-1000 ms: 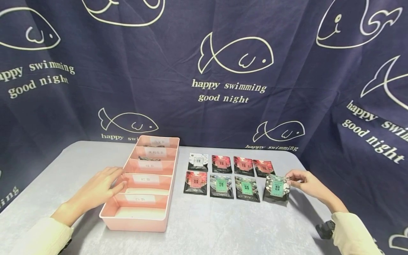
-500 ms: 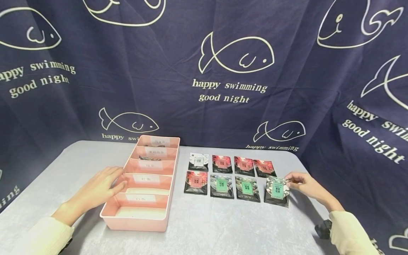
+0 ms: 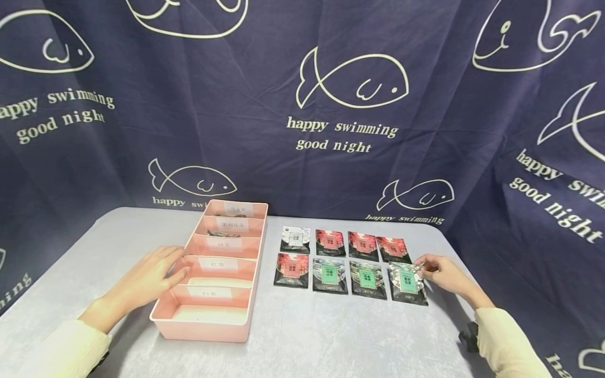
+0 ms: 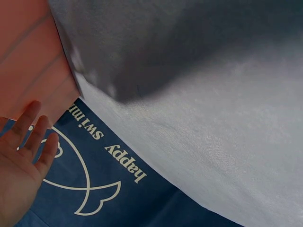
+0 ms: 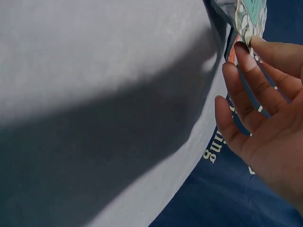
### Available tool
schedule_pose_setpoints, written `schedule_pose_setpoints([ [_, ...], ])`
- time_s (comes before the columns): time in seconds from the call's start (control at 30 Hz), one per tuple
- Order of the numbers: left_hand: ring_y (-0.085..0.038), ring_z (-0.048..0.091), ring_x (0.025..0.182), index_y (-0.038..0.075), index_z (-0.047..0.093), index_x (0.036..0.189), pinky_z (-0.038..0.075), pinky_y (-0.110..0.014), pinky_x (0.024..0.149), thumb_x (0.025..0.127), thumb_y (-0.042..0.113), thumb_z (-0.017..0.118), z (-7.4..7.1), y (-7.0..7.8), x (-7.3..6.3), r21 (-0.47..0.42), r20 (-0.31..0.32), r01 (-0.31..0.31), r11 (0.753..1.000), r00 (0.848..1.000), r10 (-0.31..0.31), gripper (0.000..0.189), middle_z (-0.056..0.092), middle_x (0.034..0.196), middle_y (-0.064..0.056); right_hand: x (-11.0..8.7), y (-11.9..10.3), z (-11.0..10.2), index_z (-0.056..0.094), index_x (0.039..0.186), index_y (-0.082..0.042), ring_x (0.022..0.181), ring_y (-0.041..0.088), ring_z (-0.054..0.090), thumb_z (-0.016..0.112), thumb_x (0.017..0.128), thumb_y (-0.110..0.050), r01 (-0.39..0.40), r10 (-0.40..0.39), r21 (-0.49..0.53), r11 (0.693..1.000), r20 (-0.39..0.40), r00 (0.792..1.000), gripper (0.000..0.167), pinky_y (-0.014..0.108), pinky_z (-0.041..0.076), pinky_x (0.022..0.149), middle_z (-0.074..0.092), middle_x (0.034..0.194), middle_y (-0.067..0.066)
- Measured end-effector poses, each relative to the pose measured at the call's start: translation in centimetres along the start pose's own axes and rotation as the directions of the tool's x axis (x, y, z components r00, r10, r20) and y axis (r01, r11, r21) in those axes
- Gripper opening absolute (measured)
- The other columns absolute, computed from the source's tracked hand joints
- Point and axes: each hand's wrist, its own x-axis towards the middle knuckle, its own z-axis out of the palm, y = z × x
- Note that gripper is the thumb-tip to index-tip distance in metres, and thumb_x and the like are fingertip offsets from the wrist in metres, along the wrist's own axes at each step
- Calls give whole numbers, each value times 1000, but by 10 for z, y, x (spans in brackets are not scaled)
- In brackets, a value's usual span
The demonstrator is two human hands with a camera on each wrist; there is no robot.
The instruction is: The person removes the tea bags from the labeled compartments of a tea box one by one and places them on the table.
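Note:
In the head view my right hand (image 3: 441, 273) pinches the upper right corner of a tea sachet (image 3: 408, 283) with a green label and white floral print. The right wrist view shows thumb and index finger on that sachet (image 5: 251, 19), other fingers spread loosely. My left hand (image 3: 142, 275) rests on the left rim of a pink divided box (image 3: 203, 329), its thumb over the edge. In the left wrist view the fingers (image 4: 35, 142) lie fairly straight by the box's outer wall (image 4: 33, 61). Two green-label sachets (image 3: 330, 275) lie left of the pinched one.
Several red sachets (image 3: 291, 270) and one white sachet (image 3: 295, 239) lie in two rows on the grey table (image 3: 331, 336). Paper labels (image 3: 224, 264) mark the box's compartments; dark packets (image 3: 224, 233) sit in the two rearmost. A navy fish-print cloth (image 3: 264, 105) hangs behind.
The right hand has moved a little left with the pinched sachet, which now lies lower and flatter beside the green-label ones. The left hand has stayed on the box rim.

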Motion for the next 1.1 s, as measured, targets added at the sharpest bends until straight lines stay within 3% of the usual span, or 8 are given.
schedule_pose_setpoints([
  [0.2, -39, 49, 113, -5, 55, 118, 37, -52, 97, 86, 30, 59, 0, 0, 1, 8, -7, -8, 1000, 1000, 9, 47, 57, 118, -22, 1, 2, 3, 60, 93, 7, 63, -3, 47, 62, 78, 3, -19, 19, -6, 1000, 31, 999, 16, 18, 42, 54, 61, 72, 8],
  [0.63, -39, 49, 113, -5, 55, 118, 37, -53, 97, 86, 30, 59, 0, 0, 2, 14, -4, -4, 1000, 1000, 4, 47, 57, 118, -22, 5, -2, -3, 60, 93, 7, 65, 2, 53, 60, 79, 3, -60, 61, -55, 997, 22, 998, 15, 20, 46, 58, 62, 77, 10],
  [1.1, -38, 50, 113, -5, 56, 117, 38, -52, 97, 86, 30, 59, 3, -2, 1, 21, -9, -11, 1000, 1000, 11, 47, 57, 117, -22, 22, -42, 6, 62, 96, 2, 74, 11, 59, 61, 81, -1, 26, -24, -91, 996, 23, 999, 15, 24, 50, 63, 65, 85, 9],
])
